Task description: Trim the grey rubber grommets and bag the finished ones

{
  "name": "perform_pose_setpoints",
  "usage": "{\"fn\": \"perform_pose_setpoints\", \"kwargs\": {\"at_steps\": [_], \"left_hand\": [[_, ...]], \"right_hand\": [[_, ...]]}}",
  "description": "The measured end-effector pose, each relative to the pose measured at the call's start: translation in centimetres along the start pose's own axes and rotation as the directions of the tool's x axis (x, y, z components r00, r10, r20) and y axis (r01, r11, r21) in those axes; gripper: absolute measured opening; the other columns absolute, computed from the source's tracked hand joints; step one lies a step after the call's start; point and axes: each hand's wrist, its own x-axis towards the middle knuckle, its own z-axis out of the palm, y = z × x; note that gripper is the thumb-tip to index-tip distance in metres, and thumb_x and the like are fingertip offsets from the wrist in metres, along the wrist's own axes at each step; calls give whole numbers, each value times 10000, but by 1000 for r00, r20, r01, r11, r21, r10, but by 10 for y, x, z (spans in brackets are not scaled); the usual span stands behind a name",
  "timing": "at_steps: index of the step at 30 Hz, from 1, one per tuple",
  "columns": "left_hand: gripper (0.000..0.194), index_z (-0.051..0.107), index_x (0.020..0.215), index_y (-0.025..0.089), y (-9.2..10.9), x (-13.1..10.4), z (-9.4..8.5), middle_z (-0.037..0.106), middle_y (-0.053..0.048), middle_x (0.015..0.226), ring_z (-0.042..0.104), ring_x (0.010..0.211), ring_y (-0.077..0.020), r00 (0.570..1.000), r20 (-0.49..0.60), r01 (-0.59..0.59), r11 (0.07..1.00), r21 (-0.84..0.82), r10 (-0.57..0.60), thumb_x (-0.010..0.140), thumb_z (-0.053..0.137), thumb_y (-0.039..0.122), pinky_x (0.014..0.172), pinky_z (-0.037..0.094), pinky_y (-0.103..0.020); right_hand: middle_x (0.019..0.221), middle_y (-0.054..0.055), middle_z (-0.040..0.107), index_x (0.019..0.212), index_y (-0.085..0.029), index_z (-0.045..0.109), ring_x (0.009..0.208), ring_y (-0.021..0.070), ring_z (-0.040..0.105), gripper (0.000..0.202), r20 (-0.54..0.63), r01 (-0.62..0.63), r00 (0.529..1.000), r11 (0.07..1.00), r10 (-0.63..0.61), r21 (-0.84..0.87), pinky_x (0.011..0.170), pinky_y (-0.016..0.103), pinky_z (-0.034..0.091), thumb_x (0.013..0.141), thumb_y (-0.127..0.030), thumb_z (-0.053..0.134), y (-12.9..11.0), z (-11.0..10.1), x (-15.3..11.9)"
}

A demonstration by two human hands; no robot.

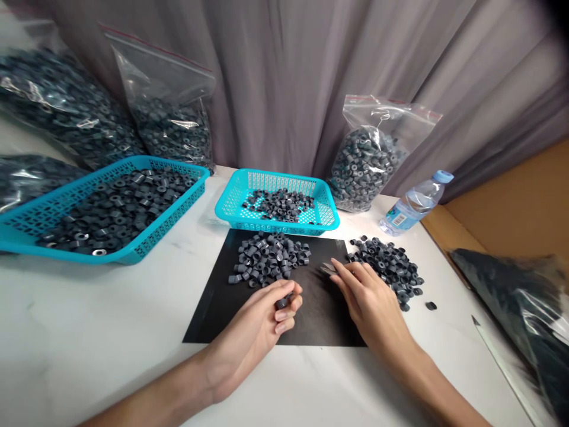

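Observation:
My left hand (271, 311) is closed around a small dark grey part (283, 302), above the front of a black mat (311, 320). Just behind it, a pile of grey ring-like parts (269, 258) lies on the mat. My right hand (364, 290) pinches a thin pointed metal tool (329, 268), with its tip directed left over the mat. Beside and behind that hand, a second pile of dark parts (391, 264) covers the mat's right edge and the white table (146, 332).
Behind the mat stands a blue basket (278, 226) with dark parts. A larger filled blue basket (137, 243) is at left. Bags of parts (367, 166) stand at the back. A water bottle (415, 204) and a pale strip (507, 373) are at right.

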Motion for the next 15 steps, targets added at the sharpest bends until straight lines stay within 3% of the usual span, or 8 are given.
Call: {"fn": "perform_pose_setpoints", "kwargs": {"at_steps": [8, 15], "left_hand": [[277, 695, 943, 107, 0, 0, -1, 545, -5, 716, 330, 593, -68, 998, 60, 21, 1000, 14, -21, 980, 538, 332, 597, 360, -166], [380, 703, 986, 103, 1, 0, -1, 601, -46, 762, 342, 611, -87, 993, 97, 64, 998, -5, -63, 973, 517, 435, 573, 350, -171]], "right_hand": [[910, 103, 649, 1211, -141, 656, 813, 218, 627, 388, 49, 27, 998, 999, -25, -42, 629, 319, 502, 1056, -360, 376, 3, 4, -4], [942, 109, 627, 1224, -146, 640, 842, 218, 632, 398, 72, 11, 997, 1000, -11, -1, 642, 304, 522, 1057, -374, 361, 4, 6, -6]]}}
